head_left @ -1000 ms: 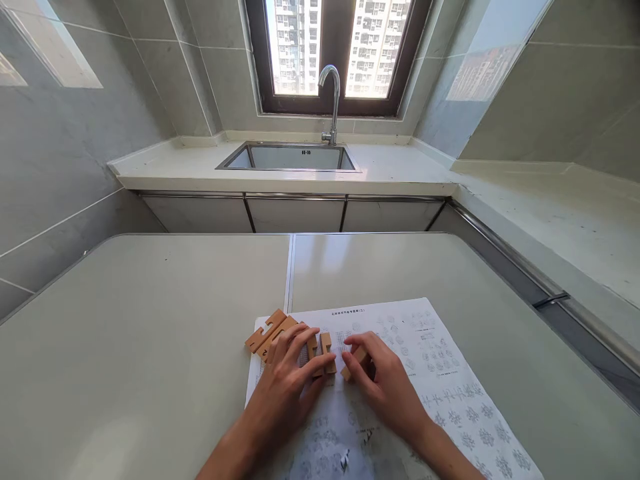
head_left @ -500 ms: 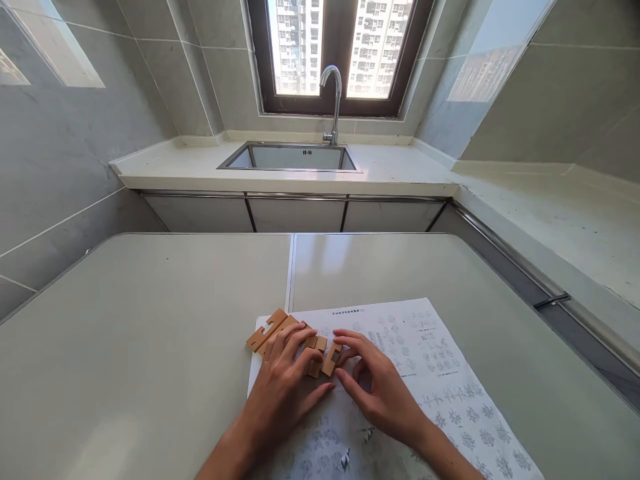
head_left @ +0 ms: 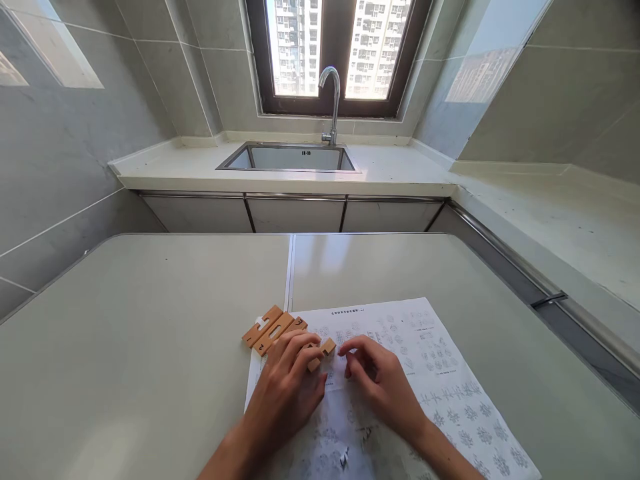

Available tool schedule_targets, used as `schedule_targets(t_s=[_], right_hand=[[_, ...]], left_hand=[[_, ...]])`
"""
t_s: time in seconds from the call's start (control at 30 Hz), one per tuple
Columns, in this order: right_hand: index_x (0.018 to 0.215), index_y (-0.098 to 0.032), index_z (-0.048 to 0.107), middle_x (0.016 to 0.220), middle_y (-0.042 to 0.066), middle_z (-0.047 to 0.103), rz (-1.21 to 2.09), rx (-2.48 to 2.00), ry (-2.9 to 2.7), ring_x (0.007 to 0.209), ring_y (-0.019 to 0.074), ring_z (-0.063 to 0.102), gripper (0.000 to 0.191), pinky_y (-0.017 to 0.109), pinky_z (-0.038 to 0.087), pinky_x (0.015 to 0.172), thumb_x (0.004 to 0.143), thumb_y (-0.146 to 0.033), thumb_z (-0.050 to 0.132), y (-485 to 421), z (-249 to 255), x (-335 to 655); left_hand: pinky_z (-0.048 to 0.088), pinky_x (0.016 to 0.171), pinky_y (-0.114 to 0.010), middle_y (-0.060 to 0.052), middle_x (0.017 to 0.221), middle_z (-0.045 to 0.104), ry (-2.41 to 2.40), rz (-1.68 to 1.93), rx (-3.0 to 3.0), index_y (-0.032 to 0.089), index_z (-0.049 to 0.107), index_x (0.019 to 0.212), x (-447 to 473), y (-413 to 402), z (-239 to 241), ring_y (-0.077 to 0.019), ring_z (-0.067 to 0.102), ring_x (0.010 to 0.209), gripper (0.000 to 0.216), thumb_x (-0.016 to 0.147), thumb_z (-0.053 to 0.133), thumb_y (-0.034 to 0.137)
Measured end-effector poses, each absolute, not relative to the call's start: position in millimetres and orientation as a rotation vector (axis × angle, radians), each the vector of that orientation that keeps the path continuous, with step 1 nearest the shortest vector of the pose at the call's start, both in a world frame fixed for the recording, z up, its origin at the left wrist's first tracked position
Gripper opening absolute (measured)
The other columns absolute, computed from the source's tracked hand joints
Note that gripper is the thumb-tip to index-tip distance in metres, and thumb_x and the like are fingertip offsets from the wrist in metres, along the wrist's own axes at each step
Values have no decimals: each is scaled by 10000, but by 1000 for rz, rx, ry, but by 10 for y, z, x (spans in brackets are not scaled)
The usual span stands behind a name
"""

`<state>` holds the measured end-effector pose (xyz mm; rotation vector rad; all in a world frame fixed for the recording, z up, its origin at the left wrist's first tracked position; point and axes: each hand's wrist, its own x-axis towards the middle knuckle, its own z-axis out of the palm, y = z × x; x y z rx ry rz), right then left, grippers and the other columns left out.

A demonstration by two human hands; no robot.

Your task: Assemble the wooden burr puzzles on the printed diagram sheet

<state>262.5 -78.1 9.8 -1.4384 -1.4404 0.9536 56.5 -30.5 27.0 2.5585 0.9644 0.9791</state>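
Observation:
Several flat notched wooden puzzle pieces (head_left: 267,329) lie in a row at the upper left corner of a printed instruction sheet (head_left: 425,347) on the table. My left hand (head_left: 290,383) rests over the right end of the row, fingers curled on a wooden piece (head_left: 323,352) that pokes out past the fingertips. My right hand (head_left: 377,380) is just right of it, fingers bent and apart, fingertips close to that piece and holding nothing I can see.
The pale table (head_left: 150,320) has a seam down its middle. Beyond it runs a counter with a steel sink (head_left: 290,158) and tap (head_left: 331,100) under a window. A second counter (head_left: 560,220) lines the right wall.
The right hand let go of the piece it held and drew back slightly. The left hand gathered the pieces and shifted them a little leftward into a tighter row.

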Motion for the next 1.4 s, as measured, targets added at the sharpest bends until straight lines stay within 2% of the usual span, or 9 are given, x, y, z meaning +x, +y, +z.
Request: schedule_targets(t_s=[0.1,0.2,0.3,0.4,0.57,0.77,0.87,1.1,1.4], right_hand=[[980,-229,679,767,21,695,939,-1418,-1516,650,185,622,178,299,484,622,1024,-273,513,-795,47,2610],[991,-239,673,856,33,733,909,-1386,-1601,653,178,621,164,288,477,615,1021,-249,512,-816,3,2577],[1005,-243,668,868,32,740,895,-1362,-1649,684,181,649,156,283,490,641,1019,-227,514,-831,-17,2552],[1007,-239,669,821,22,720,869,-1375,-1669,679,182,648,165,282,483,653,1013,-208,507,-834,-23,2547],[1010,-238,675,653,-33,599,852,-1431,-1733,540,151,523,195,265,392,581,1019,-213,481,-835,-24,2545],[1009,-237,680,579,-60,497,811,-1458,-1806,500,140,459,215,252,344,562,1019,-219,465,-850,-43,2537],[1004,-232,687,558,-70,466,755,-1437,-1824,484,132,430,224,242,330,552,1000,-201,466,-856,-79,2542],[997,-230,698,562,-69,519,685,-1396,-1826,480,124,451,233,221,338,541,964,-161,478,-862,-111,2541],[995,-232,715,538,-69,565,629,-1399,-1839,460,121,497,263,221,356,547,995,-172,460,-859,-119,2537]], left_hand=[[570,792,-341,-47,976,708,855,964,2591,237,572,1067,586,-378,255,-214,696,878,193,944,588,89],[490,583,-278,-2,790,696,683,859,2668,228,566,1052,600,-442,195,-170,666,637,194,945,531,70],[432,518,-274,28,679,688,600,779,2701,226,564,1031,614,-480,125,-157,646,518,225,922,484,46],[445,531,-276,24,663,706,618,757,2690,220,570,1032,623,-494,92,-163,664,501,217,929,474,55],[454,528,-279,16,666,722,628,727,2686,221,582,1004,621,-497,105,-171,679,506,187,954,469,80],[447,501,-294,24,627,691,630,728,2715,218,578,886,628,-496,109,-165,645,482,194,968,469,79],[435,490,-290,31,622,683,607,774,2709,214,586,896,632,-492,106,-156,624,466,197,968,472,71],[444,518,-288,40,673,712,580,782,2687,211,605,960,623,-482,85,-155,651,507,192,948,495,54],[407,494,-286,48,648,673,584,772,2715,211,568,874,635,-486,88,-145,623,497,205,919,485,29]])
